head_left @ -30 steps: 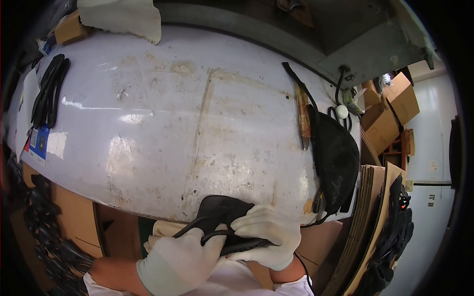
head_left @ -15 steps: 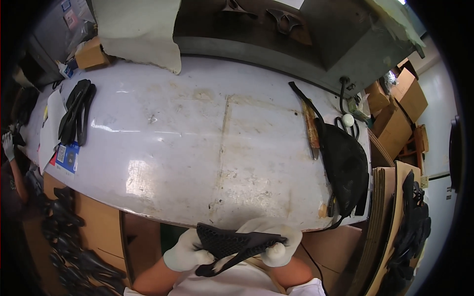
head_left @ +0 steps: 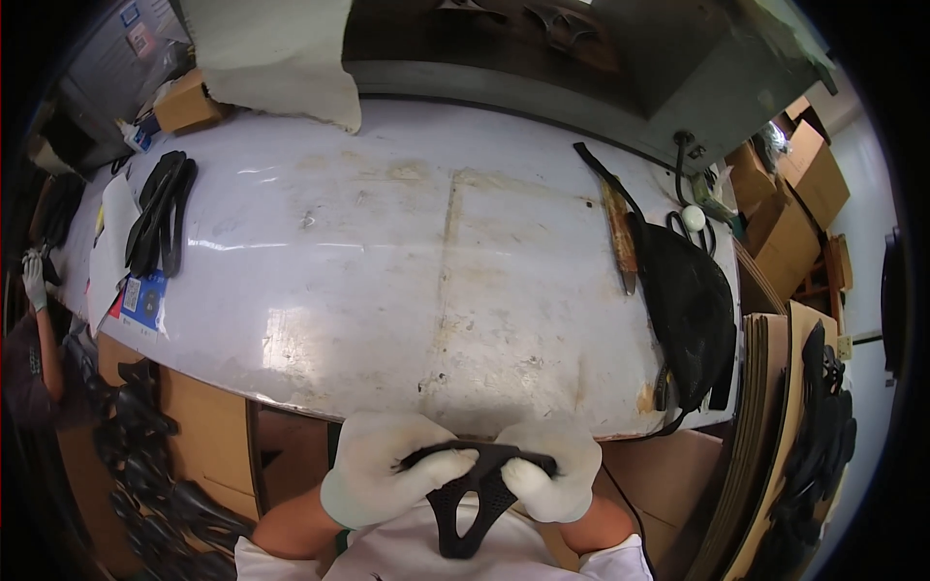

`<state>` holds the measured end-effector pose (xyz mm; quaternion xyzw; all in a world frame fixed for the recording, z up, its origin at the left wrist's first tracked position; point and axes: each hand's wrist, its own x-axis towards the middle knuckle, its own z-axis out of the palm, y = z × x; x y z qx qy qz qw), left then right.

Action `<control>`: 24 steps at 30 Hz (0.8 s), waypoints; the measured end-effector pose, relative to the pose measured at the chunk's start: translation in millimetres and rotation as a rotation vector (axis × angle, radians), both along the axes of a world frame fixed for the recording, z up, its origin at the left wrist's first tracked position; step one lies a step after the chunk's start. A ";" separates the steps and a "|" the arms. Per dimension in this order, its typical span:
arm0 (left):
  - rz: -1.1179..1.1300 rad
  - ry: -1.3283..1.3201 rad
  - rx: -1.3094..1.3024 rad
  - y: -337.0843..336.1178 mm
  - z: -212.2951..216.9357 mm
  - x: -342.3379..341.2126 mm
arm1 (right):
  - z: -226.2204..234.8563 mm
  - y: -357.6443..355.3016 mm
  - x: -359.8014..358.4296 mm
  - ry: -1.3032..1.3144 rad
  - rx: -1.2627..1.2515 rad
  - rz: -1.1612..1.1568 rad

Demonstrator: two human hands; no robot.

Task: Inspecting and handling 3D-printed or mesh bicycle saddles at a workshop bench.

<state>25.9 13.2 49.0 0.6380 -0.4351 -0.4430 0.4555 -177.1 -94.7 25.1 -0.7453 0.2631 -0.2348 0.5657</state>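
Note:
A black bicycle saddle (head_left: 448,513) with a honeycomb-textured surface and a long oval slot is held between my hands, close to my body at the table's near edge. Its wide end is away from me and the narrow end points at me. My left hand (head_left: 383,474), in a white glove, grips one side of the wide end with the thumb on top. On the other side my right hand (head_left: 554,470), gloved too, closes with its thumb pressing near the slot. Both hands hide the outer wings.
Several black saddles lie on the white table (head_left: 320,232) at left and on cardboard below. A black mesh bag (head_left: 690,315) and a worn-handled blade (head_left: 620,237) lie right. Behind stands a grey metal box (head_left: 494,87). A co-worker's gloved hand (head_left: 35,281) shows far left.
The saddle has turned from lying slantwise to having its narrow end toward me, slot facing up. Both hands have shifted their grip, thumbs now on top. The co-worker's arm has moved.

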 end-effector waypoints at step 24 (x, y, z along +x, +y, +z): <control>-0.186 0.244 0.248 -6.1 -4.1 3.5 | -12.2 -18.3 -29.4 0.211 0.222 0.167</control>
